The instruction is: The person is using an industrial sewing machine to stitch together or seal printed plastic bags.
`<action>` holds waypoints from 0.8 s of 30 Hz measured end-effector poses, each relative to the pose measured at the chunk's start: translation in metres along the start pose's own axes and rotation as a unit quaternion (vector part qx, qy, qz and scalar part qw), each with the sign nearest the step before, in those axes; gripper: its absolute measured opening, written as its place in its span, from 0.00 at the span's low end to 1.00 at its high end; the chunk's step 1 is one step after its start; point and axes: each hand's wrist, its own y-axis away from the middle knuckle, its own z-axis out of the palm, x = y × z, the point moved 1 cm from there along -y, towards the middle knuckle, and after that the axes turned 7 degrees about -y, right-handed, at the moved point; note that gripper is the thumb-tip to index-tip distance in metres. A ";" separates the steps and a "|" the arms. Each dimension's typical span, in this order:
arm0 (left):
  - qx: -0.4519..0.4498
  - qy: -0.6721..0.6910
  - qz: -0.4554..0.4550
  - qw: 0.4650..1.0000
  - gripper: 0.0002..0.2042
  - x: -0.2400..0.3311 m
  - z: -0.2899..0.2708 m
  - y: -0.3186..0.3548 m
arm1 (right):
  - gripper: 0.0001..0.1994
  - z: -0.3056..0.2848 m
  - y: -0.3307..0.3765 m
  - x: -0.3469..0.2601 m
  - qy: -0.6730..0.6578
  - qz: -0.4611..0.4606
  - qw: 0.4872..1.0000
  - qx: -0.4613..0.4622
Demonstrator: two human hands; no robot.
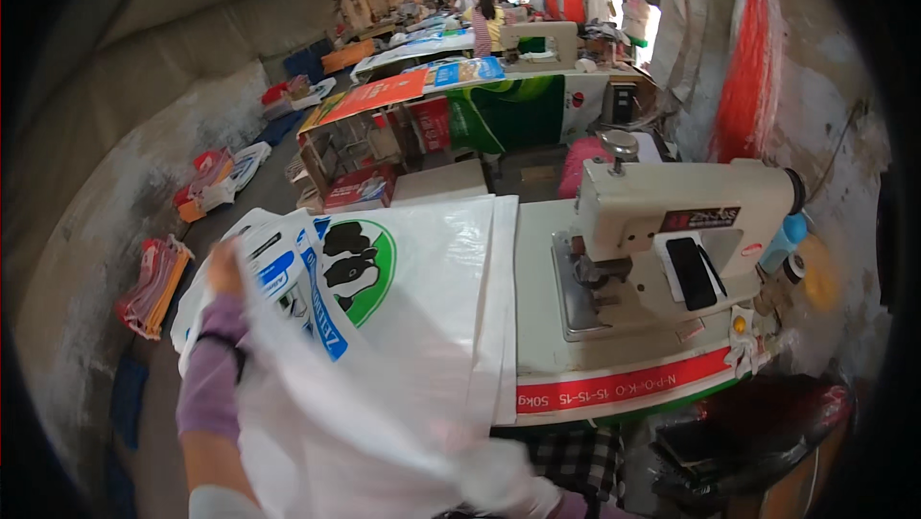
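Note:
A white woven sack (355,423) is lifted and smeared by motion in front of me. Its left edge is at my left hand (225,270), whose fingers look closed on it. Low in the picture, my right hand (518,490) is a blur against the sack's near edge, and its fingers cannot be made out. Beneath the raised cloth lies a stack of white sacks (432,241), printed with a black-and-white cow in a green ring and blue lettering. To the right of the stack stands a cream industrial sewing machine (662,212) on its table.
A black phone (693,274) rests on the machine. Red thread hanks (748,68) hang along the right wall. Bundles of folded sacks (158,284) lie along the left side. Farther back are more worktables, another sewing machine (542,44) and a person in yellow (484,20).

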 end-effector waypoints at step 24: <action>-0.097 0.316 0.408 0.851 0.07 0.582 0.111 -0.057 | 0.15 -0.092 0.228 -0.011 0.069 0.509 0.839 0.181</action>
